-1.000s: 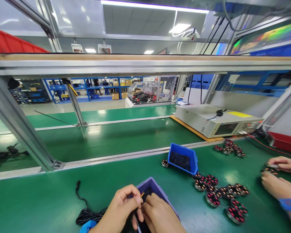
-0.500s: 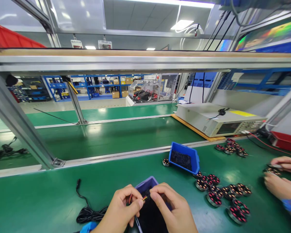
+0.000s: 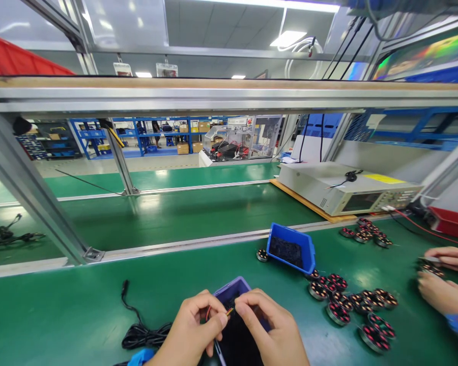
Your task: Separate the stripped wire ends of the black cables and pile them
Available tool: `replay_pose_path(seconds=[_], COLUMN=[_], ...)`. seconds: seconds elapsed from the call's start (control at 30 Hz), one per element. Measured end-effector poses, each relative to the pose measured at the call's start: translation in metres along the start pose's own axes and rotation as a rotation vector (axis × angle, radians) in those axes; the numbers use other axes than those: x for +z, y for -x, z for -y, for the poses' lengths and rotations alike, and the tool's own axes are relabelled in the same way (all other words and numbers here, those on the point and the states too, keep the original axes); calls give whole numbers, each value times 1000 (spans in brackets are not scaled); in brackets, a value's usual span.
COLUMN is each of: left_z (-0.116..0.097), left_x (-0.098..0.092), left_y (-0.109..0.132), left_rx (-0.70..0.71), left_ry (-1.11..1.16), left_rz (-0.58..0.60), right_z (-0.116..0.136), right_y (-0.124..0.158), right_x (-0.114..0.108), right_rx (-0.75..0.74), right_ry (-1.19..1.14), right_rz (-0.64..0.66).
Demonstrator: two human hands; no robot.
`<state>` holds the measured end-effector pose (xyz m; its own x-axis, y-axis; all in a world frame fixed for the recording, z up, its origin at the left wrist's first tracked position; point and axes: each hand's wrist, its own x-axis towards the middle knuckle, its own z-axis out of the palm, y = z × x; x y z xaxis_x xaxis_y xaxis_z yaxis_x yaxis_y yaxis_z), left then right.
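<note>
My left hand (image 3: 193,330) and my right hand (image 3: 270,330) meet at the bottom edge, above a purple bin (image 3: 232,288) holding dark small parts. Both hands pinch a thin red and yellow wire (image 3: 229,311) between thumb and forefinger. The wire's ends disappear behind my fingers. A blue wrist strap (image 3: 141,357) shows on my left wrist.
A blue bin (image 3: 290,249) of dark parts stands farther right. Several round red-wound motor stators (image 3: 347,305) lie beside it, with more near a beige test instrument (image 3: 343,190). A co-worker's hands (image 3: 438,284) hold a stator at right. A black cable (image 3: 141,333) coils at left.
My right hand rose from the purple bin and moved up to pinch the wire alongside my left hand. The view shifted slightly.
</note>
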<state>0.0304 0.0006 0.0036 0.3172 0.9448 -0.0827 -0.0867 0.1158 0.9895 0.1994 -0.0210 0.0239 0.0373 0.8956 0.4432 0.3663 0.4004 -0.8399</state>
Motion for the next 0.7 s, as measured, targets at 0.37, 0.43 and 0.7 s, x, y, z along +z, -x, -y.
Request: replay_pose_path(seconds=[0.37,0.43,0.7], left_z=[3,2,-3], left_x=[-1,0,-1], left_y=[-1,0,3], left_rx=[0,-12,-21], left_ry=[70,52,-13], left_rz=[-22,-30,21], right_z=[-5,-4,-1], right_y=[1,0,1], right_x=[-1,-3,-1], right_rx=[-190,-102,6], right_ry=[126,92,9], right_rz=[27,-17,-17])
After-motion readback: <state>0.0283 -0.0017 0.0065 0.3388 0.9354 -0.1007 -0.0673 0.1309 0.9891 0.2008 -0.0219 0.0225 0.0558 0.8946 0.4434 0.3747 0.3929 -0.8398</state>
